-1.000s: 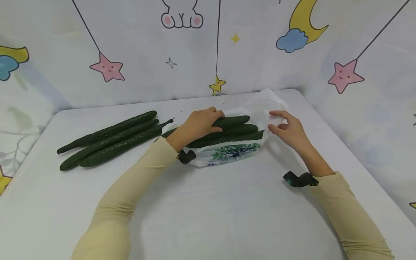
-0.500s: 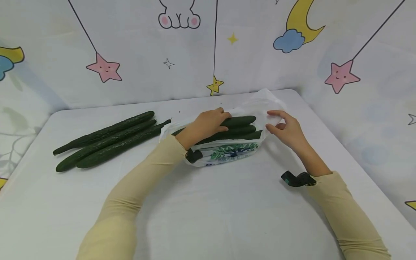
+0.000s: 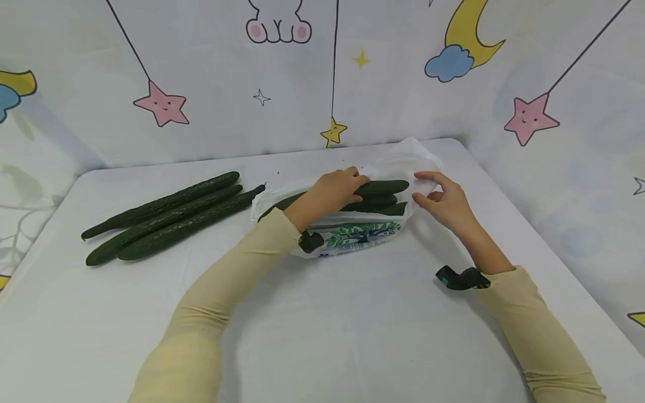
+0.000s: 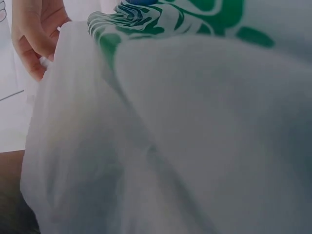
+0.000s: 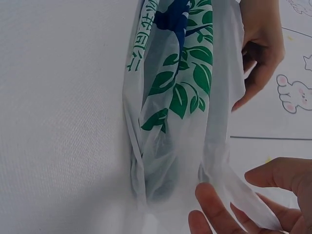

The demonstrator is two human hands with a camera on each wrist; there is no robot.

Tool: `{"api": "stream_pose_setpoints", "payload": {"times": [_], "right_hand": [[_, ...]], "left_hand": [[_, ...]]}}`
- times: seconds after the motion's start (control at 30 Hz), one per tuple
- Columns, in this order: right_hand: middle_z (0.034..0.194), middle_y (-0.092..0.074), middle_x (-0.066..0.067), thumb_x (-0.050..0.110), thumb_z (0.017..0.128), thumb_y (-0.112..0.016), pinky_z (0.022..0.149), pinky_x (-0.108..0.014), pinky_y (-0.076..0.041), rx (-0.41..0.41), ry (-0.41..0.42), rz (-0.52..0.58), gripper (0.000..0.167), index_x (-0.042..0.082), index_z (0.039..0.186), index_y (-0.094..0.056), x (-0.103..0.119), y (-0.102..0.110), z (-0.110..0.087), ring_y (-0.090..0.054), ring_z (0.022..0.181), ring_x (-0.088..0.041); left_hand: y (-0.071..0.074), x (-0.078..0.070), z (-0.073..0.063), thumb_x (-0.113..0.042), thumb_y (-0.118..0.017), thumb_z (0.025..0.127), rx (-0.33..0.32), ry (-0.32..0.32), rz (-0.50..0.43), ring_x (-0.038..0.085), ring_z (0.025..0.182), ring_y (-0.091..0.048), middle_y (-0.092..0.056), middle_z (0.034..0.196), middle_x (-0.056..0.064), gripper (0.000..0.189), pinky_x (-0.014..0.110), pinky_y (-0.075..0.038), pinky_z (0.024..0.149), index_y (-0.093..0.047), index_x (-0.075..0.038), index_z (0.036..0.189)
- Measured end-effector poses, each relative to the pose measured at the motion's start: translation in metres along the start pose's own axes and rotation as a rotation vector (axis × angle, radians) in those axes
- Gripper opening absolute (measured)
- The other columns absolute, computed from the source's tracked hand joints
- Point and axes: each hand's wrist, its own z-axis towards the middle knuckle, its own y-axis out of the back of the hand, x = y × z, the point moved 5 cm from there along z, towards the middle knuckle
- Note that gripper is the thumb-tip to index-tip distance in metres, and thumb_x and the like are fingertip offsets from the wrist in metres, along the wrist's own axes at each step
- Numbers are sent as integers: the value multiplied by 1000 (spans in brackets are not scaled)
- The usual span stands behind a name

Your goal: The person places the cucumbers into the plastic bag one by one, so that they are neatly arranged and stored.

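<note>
In the head view my left hand (image 3: 335, 193) grips a long dark green cucumber (image 3: 389, 187) from above. That cucumber lies on top of other cucumbers (image 3: 398, 209) in a thin white plastic bag (image 3: 360, 238) printed with a green tree. My right hand (image 3: 448, 206) holds the bag's open right end, thumb and fingers parted around the plastic. In the right wrist view, a strip of the bag (image 5: 251, 202) runs between the thumb and fingers (image 5: 214, 207). The bag's wall (image 4: 195, 122) fills most of the left wrist view and hides the cucumbers there.
Three more cucumbers (image 3: 166, 226) lie side by side on the white-covered table (image 3: 353, 336), left of the bag. A patterned cloth backdrop (image 3: 227, 84) rises behind the table's far edge. Dark cameras (image 3: 461, 278) sit on both wrists.
My left hand has moved right, sliding the top cucumber along until its tip passes the cucumbers below. The right hand stays at the bag's open end.
</note>
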Motion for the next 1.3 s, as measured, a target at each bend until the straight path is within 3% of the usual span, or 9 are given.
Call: {"api": "stream_pose_setpoints", "payload": {"times": [0.37, 0.67, 0.93, 1.17, 1.3], "right_hand": [[138, -48, -20, 21, 96, -62, 63, -17, -44, -3, 5, -11, 50, 5, 141, -48, 1, 0, -1, -58, 83, -16], [136, -47, -21, 19, 96, -62, 61, -15, -43, -16, 11, 11, 50, 4, 142, -47, 2, 3, -2, -55, 75, 6], [132, -49, -21, 17, 97, -60, 63, -13, -44, -27, 18, 32, 49, 2, 141, -47, -3, 3, -2, -55, 73, 12], [127, -50, -21, 17, 97, -61, 65, -12, -44, -37, 44, 54, 48, 2, 141, -47, -2, 4, -4, -58, 74, 10], [129, -50, -20, 17, 97, -61, 65, -11, -44, -39, 45, 47, 48, 2, 140, -48, -2, 3, -2, -58, 73, 9]], "left_hand": [[5, -11, 4, -30, -62, 97, -83, -44, 85, 22, 103, -62, -56, 129, 7, 47, 30, -53, 83, -52, -19, 142], [15, -14, 7, -32, -62, 96, -145, -67, 108, 22, 107, -61, -56, 131, 3, 47, 33, -52, 87, -53, -23, 141], [5, -13, 13, -31, -64, 95, -117, -63, 34, 22, 105, -62, -55, 132, 4, 48, 31, -53, 84, -52, -22, 141], [-2, -10, 17, -30, -63, 95, -76, -49, -31, 21, 104, -63, -55, 132, 5, 48, 30, -53, 83, -51, -21, 141], [0, -6, 16, -31, -63, 95, -104, -45, -9, 21, 104, -63, -54, 133, 5, 48, 30, -53, 83, -51, -21, 141]]}}
